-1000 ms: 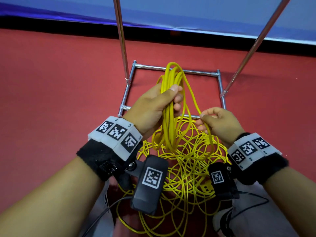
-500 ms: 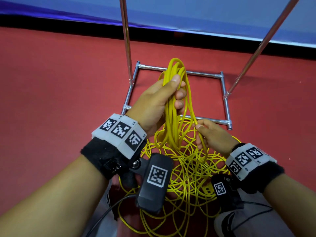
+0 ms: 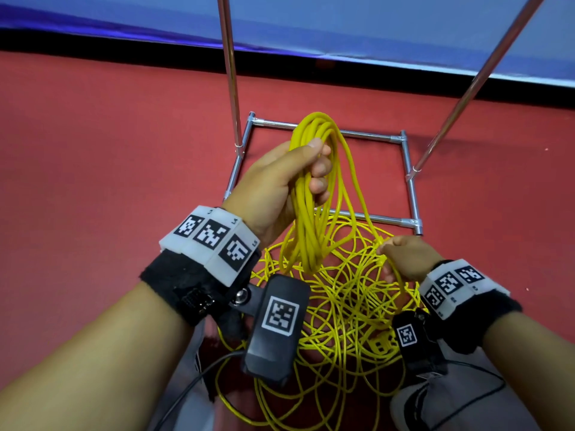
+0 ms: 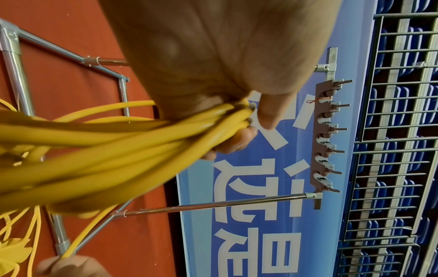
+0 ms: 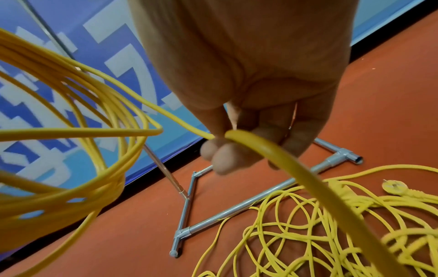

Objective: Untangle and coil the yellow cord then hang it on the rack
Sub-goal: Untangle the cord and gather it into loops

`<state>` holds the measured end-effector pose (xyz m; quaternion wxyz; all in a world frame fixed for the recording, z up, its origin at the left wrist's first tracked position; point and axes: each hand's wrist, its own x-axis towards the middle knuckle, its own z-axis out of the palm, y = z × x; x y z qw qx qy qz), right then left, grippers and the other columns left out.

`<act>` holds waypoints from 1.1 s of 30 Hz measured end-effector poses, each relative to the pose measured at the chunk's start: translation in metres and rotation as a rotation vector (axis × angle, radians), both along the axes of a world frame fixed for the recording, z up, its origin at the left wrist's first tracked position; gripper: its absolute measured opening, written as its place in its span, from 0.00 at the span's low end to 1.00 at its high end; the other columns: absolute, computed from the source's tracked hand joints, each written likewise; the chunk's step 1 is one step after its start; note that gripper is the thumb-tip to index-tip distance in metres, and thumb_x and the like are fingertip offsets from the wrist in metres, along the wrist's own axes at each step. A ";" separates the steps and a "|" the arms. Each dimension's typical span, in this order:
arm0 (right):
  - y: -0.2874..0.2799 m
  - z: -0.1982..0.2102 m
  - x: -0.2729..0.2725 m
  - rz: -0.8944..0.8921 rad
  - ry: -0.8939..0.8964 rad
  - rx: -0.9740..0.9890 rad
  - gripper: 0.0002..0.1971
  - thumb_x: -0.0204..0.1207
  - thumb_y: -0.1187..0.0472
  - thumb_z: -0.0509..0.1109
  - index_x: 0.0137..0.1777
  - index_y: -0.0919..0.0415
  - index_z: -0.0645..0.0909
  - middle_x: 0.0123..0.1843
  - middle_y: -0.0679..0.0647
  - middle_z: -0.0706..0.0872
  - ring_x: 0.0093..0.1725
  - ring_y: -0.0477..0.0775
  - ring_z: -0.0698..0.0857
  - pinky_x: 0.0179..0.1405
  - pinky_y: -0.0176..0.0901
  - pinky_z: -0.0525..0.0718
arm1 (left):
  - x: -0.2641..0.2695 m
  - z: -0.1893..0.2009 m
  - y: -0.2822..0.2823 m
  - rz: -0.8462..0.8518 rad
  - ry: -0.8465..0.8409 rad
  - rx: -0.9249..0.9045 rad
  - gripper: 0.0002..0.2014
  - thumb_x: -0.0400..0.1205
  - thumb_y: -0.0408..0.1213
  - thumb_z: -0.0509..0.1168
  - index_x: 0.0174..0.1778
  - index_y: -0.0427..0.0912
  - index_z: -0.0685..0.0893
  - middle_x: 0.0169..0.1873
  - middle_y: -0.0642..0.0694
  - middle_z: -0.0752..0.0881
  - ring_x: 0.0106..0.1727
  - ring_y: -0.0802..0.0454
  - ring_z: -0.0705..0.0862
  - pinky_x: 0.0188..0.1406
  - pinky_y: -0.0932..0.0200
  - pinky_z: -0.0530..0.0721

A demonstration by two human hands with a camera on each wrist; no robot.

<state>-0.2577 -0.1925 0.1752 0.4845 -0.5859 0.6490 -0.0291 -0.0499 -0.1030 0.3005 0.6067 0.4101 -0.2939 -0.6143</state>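
Note:
My left hand [image 3: 280, 181] grips a bundle of several loops of the yellow cord [image 3: 314, 194], held up over the rack's base; thumb and fingers wrap the bundle [image 4: 166, 135] in the left wrist view. My right hand [image 3: 404, 256] pinches a single strand [image 5: 260, 146] lower and to the right, running up to the coil. The remaining cord lies in a tangled heap [image 3: 348, 306] on the red floor, its plug [image 5: 393, 186] at the right. The rack's hook bar [image 4: 324, 135] stands high on two poles.
The rack's metal base frame [image 3: 410, 188] lies on the red floor, with two slanting poles [image 3: 230, 73] rising from it. A blue banner [image 3: 342, 23] runs behind. My grey trousers and shoe [image 3: 435, 405] are at the bottom right, under the cord heap.
My right hand has slid down and to the right along the strand, away from the coil. The left hand keeps its grip on the loops, raised slightly.

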 end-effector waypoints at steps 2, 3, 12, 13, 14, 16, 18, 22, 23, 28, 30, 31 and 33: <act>0.002 0.002 0.005 0.045 -0.020 -0.023 0.10 0.83 0.65 0.54 0.45 0.62 0.76 0.22 0.57 0.80 0.16 0.51 0.78 0.16 0.33 0.72 | 0.001 -0.001 -0.001 -0.002 0.012 0.003 0.10 0.88 0.39 0.50 0.49 0.38 0.74 0.27 0.52 0.73 0.24 0.59 0.71 0.33 0.62 0.75; 0.003 0.003 0.007 0.071 -0.011 -0.052 0.10 0.83 0.64 0.55 0.44 0.60 0.77 0.22 0.55 0.81 0.17 0.52 0.79 0.18 0.35 0.73 | 0.000 -0.001 -0.001 0.001 0.009 0.002 0.11 0.88 0.39 0.50 0.49 0.39 0.73 0.27 0.52 0.73 0.24 0.59 0.71 0.34 0.62 0.74; 0.010 0.025 0.025 0.139 -0.140 -0.061 0.17 0.83 0.44 0.57 0.47 0.55 0.80 0.29 0.52 0.84 0.22 0.48 0.74 0.22 0.36 0.70 | -0.002 -0.010 -0.003 -0.038 -0.015 0.003 0.11 0.79 0.36 0.59 0.55 0.36 0.72 0.29 0.51 0.75 0.26 0.59 0.74 0.33 0.62 0.73; 0.011 0.029 0.028 0.095 -0.197 -0.020 0.20 0.81 0.40 0.58 0.48 0.57 0.80 0.29 0.52 0.85 0.22 0.49 0.73 0.21 0.36 0.69 | -0.002 -0.011 -0.003 -0.044 -0.013 -0.001 0.13 0.77 0.37 0.59 0.55 0.36 0.72 0.29 0.51 0.75 0.27 0.58 0.74 0.33 0.63 0.74; 0.013 0.032 0.032 0.086 -0.220 0.001 0.22 0.79 0.38 0.59 0.49 0.58 0.80 0.29 0.52 0.85 0.22 0.49 0.73 0.20 0.35 0.68 | -0.003 -0.012 -0.002 -0.052 -0.010 -0.008 0.14 0.76 0.37 0.59 0.56 0.36 0.72 0.29 0.51 0.75 0.27 0.58 0.74 0.33 0.63 0.74; 0.017 0.034 0.037 0.134 -0.205 -0.010 0.22 0.76 0.38 0.64 0.49 0.60 0.79 0.29 0.52 0.85 0.21 0.48 0.73 0.17 0.33 0.68 | -0.006 -0.012 -0.002 -0.074 0.003 -0.016 0.13 0.78 0.36 0.59 0.56 0.36 0.72 0.29 0.51 0.76 0.27 0.58 0.75 0.33 0.63 0.75; 0.021 0.030 0.039 0.164 -0.188 -0.026 0.16 0.75 0.45 0.70 0.45 0.60 0.78 0.30 0.52 0.84 0.18 0.43 0.74 0.15 0.31 0.67 | -0.009 -0.012 -0.002 -0.077 0.022 -0.021 0.08 0.83 0.34 0.58 0.56 0.36 0.72 0.29 0.51 0.75 0.27 0.58 0.74 0.34 0.62 0.75; 0.024 0.021 0.037 0.183 -0.210 0.003 0.11 0.71 0.54 0.75 0.41 0.58 0.76 0.27 0.50 0.83 0.20 0.48 0.73 0.21 0.38 0.70 | -0.011 -0.006 -0.001 -0.028 0.059 -0.033 0.09 0.82 0.39 0.55 0.51 0.37 0.74 0.28 0.51 0.73 0.25 0.58 0.71 0.34 0.61 0.74; 0.024 0.020 0.035 0.194 -0.210 0.006 0.10 0.72 0.56 0.75 0.40 0.57 0.76 0.27 0.50 0.82 0.20 0.47 0.73 0.21 0.38 0.70 | -0.010 -0.005 -0.002 -0.016 0.065 -0.034 0.10 0.83 0.40 0.54 0.51 0.37 0.74 0.27 0.51 0.73 0.25 0.58 0.71 0.34 0.61 0.74; 0.026 0.022 0.034 0.254 -0.178 0.036 0.06 0.76 0.55 0.72 0.46 0.54 0.79 0.30 0.51 0.81 0.16 0.39 0.73 0.17 0.31 0.68 | -0.011 -0.006 -0.003 0.014 0.036 -0.023 0.10 0.87 0.40 0.51 0.53 0.36 0.72 0.27 0.52 0.72 0.24 0.58 0.71 0.33 0.61 0.75; 0.026 0.022 0.034 0.325 -0.107 0.015 0.06 0.81 0.52 0.65 0.47 0.53 0.79 0.32 0.50 0.83 0.18 0.40 0.74 0.20 0.32 0.71 | -0.012 -0.007 -0.002 0.018 0.017 -0.019 0.09 0.88 0.39 0.51 0.52 0.37 0.72 0.26 0.52 0.72 0.24 0.59 0.71 0.32 0.61 0.75; 0.026 0.023 0.034 0.345 -0.077 0.007 0.09 0.83 0.52 0.61 0.48 0.55 0.79 0.33 0.50 0.84 0.21 0.42 0.76 0.24 0.34 0.72 | -0.012 -0.008 -0.002 0.023 0.003 -0.020 0.09 0.88 0.38 0.51 0.52 0.37 0.72 0.26 0.52 0.72 0.24 0.59 0.71 0.32 0.61 0.75; 0.022 0.025 0.033 0.318 -0.049 0.014 0.13 0.83 0.55 0.57 0.47 0.63 0.79 0.34 0.54 0.83 0.27 0.49 0.77 0.30 0.40 0.72 | -0.010 -0.009 -0.003 0.035 -0.034 -0.021 0.08 0.88 0.37 0.51 0.52 0.37 0.72 0.25 0.53 0.73 0.24 0.59 0.70 0.32 0.62 0.74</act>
